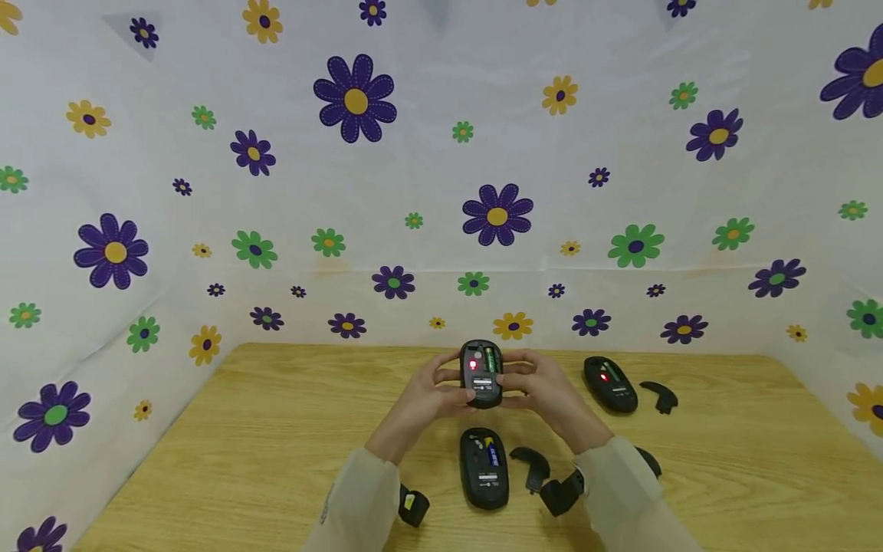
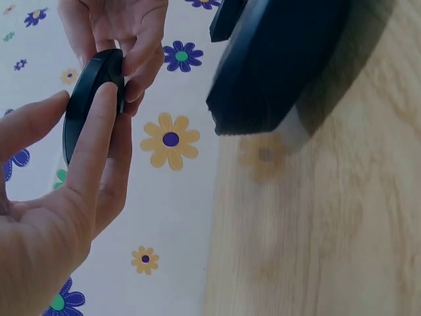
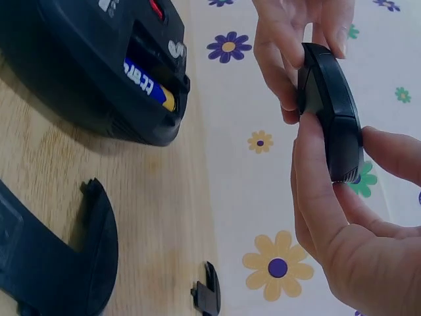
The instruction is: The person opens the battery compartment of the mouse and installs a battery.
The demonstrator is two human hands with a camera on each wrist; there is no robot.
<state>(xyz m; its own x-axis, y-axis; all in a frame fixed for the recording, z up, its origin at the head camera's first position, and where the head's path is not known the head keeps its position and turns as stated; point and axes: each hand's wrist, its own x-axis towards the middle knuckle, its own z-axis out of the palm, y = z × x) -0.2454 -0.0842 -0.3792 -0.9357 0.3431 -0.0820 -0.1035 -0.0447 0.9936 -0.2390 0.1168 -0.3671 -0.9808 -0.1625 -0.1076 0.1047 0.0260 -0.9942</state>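
Note:
Both hands hold a black computer mouse [image 1: 488,394] up above the table, its underside facing the head view. A green battery [image 1: 490,359] lies in its uncovered slot, and a red light glows beside it. My left hand [image 1: 422,389] grips the left edge between thumb and fingers. On the opposite edge my right hand [image 1: 543,389] grips it the same way, its thumb lying over the underside near the battery. Edge-on in the right wrist view, the mouse [image 3: 332,105] shows its slim side between the two hands.
Below the hands lies a second upturned mouse [image 1: 484,487] with a blue battery, a curved black cover [image 1: 533,464] beside it. Back right are a third mouse [image 1: 612,392], lit red, and another cover [image 1: 662,397]. The right sleeve [image 1: 621,479] partly hides one more black piece [image 1: 649,461].

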